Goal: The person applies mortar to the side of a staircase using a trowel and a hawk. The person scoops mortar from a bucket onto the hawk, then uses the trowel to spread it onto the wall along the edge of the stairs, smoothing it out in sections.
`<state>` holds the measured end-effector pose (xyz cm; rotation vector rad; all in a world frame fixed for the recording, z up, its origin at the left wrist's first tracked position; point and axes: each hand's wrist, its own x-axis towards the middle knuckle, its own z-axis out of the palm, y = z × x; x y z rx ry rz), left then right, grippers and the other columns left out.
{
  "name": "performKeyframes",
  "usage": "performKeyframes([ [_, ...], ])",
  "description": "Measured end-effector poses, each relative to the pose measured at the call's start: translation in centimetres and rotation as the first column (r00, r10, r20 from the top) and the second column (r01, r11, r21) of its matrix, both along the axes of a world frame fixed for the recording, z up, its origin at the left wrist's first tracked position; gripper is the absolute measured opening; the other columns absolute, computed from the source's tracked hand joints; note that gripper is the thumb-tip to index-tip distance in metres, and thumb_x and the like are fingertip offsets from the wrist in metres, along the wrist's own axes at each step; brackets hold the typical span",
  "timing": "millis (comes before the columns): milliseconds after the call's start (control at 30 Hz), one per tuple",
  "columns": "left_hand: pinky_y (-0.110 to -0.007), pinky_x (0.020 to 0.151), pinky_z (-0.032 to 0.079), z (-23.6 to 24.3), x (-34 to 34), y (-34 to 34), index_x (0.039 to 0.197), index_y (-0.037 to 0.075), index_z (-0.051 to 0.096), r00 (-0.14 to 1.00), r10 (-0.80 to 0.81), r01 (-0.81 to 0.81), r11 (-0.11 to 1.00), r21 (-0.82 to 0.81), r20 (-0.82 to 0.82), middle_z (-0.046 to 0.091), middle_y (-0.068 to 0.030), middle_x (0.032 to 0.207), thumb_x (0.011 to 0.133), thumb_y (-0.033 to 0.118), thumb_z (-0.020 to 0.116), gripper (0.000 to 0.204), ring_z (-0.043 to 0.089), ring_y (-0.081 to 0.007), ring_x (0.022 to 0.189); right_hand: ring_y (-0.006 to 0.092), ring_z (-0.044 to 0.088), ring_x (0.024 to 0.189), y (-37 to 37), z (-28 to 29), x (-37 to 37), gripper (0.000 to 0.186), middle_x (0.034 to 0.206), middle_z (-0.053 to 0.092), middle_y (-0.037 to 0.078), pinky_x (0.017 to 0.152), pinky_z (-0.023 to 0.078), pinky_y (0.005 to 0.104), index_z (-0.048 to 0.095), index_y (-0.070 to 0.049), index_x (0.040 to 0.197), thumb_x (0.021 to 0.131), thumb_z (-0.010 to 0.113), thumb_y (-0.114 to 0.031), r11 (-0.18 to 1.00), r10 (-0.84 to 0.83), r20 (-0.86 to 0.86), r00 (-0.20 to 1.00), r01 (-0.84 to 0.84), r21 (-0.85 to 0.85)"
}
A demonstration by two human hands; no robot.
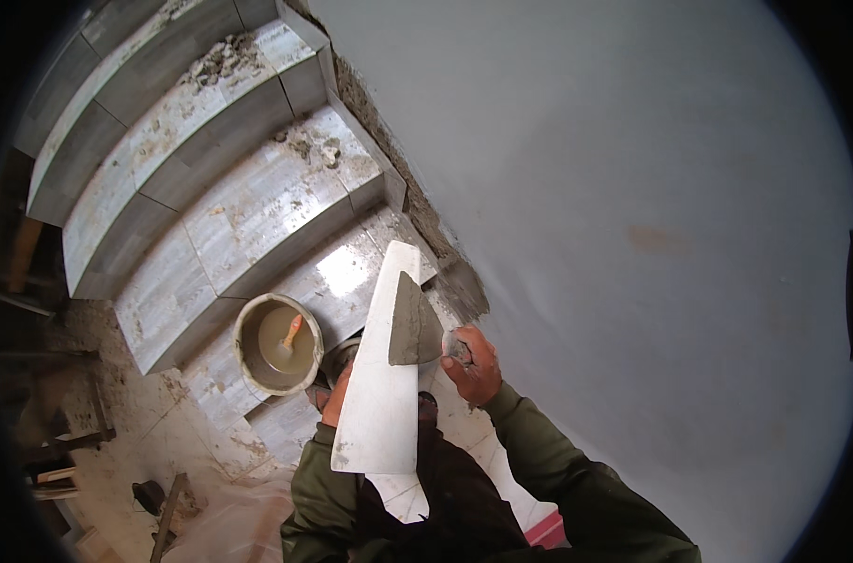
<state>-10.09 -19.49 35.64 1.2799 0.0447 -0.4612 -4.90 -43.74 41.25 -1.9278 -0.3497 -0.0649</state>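
My left hand [334,402] is mostly hidden behind a long white board [375,422], holding it from underneath at its left side. My right hand [470,366] is closed around the handle of a trowel. The trowel's grey, mortar-coated blade [410,319] lies over the upper half of the board, angled toward its top. Just left of the board, a round bucket [245,352] holds cloudy grey liquid and a brush with an orange handle [287,342].
Curved grey-tiled steps [229,225] rise at upper left, scattered with rubble [220,66]. A smooth grey wall [651,169] fills the right, with a rough strip along the steps. Timber, debris and crumpled plastic sheeting [229,525] lie at lower left.
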Motion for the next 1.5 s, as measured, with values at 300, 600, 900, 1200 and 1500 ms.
performKeyframes([
  [300, -0.031, 0.090, 0.046, 9.3, -1.4, -0.1, 0.123, -0.001, 0.048, 0.955, 0.250, -0.288, 0.907, -0.308, -0.158, 0.056, -0.0109, 0.119, 0.090, 0.013, 0.050, 0.036, 0.057, -0.0207, 0.103, 0.0328, 0.060, 0.075, -1.4, 5.8, 0.7, 0.040, 0.091, 0.058, 0.016, 0.062, 0.050, 0.0378, 0.054, 0.000, 0.107, 0.073, 0.070, -0.013, 0.985, 0.101, 0.183, 0.978, -0.073, -0.154],
  [600, -0.032, 0.090, 0.046, 16.9, -3.1, 0.1, 0.124, 0.000, 0.048, 0.929, 0.350, -0.367, 0.831, -0.418, -0.121, 0.056, -0.0106, 0.119, 0.091, 0.015, 0.050, 0.036, 0.057, -0.0207, 0.104, 0.0349, 0.059, 0.072, -3.3, 12.5, -1.5, 0.037, 0.087, 0.058, 0.016, 0.061, 0.049, 0.0384, 0.057, -0.001, 0.101, 0.069, 0.072, -0.009, 0.971, 0.098, 0.292, 0.952, -0.027, -0.239],
  [900, -0.032, 0.090, 0.046, 22.4, -4.2, -1.0, 0.124, 0.001, 0.048, 0.924, 0.377, -0.354, 0.786, -0.506, -0.062, 0.056, -0.0103, 0.119, 0.091, 0.017, 0.050, 0.037, 0.057, -0.0207, 0.104, 0.0326, 0.058, 0.071, -5.1, 18.4, -5.0, 0.030, 0.086, 0.059, 0.016, 0.062, 0.049, 0.0372, 0.056, 0.000, 0.099, 0.072, 0.067, -0.008, 0.989, -0.025, 0.284, 0.958, 0.065, -0.131],
  [1200, -0.033, 0.090, 0.046, 27.4, -6.8, -4.4, 0.125, 0.002, 0.047, 0.931, 0.365, -0.278, 0.740, -0.613, 0.018, 0.056, -0.0100, 0.118, 0.091, 0.019, 0.050, 0.037, 0.057, -0.0207, 0.104, 0.0315, 0.058, 0.078, 1.6, 24.2, -3.5, 0.041, 0.095, 0.058, 0.013, 0.068, 0.050, 0.0369, 0.056, -0.003, 0.111, 0.072, 0.060, 0.005, 0.971, -0.230, 0.685, 0.692, 0.213, 0.111],
  [1500, -0.034, 0.090, 0.047, 30.4, -7.5, -3.8, 0.125, 0.003, 0.047, 0.918, 0.389, -0.255, 0.727, -0.638, 0.076, 0.057, -0.0097, 0.118, 0.092, 0.021, 0.050, 0.038, 0.057, -0.0207, 0.104, 0.0278, 0.059, 0.077, 0.1, 26.3, -4.6, 0.052, 0.090, 0.057, 0.009, 0.063, 0.048, 0.0364, 0.063, -0.008, 0.110, 0.061, 0.058, 0.009, 0.974, -0.119, 0.754, 0.646, 0.224, -0.038],
])
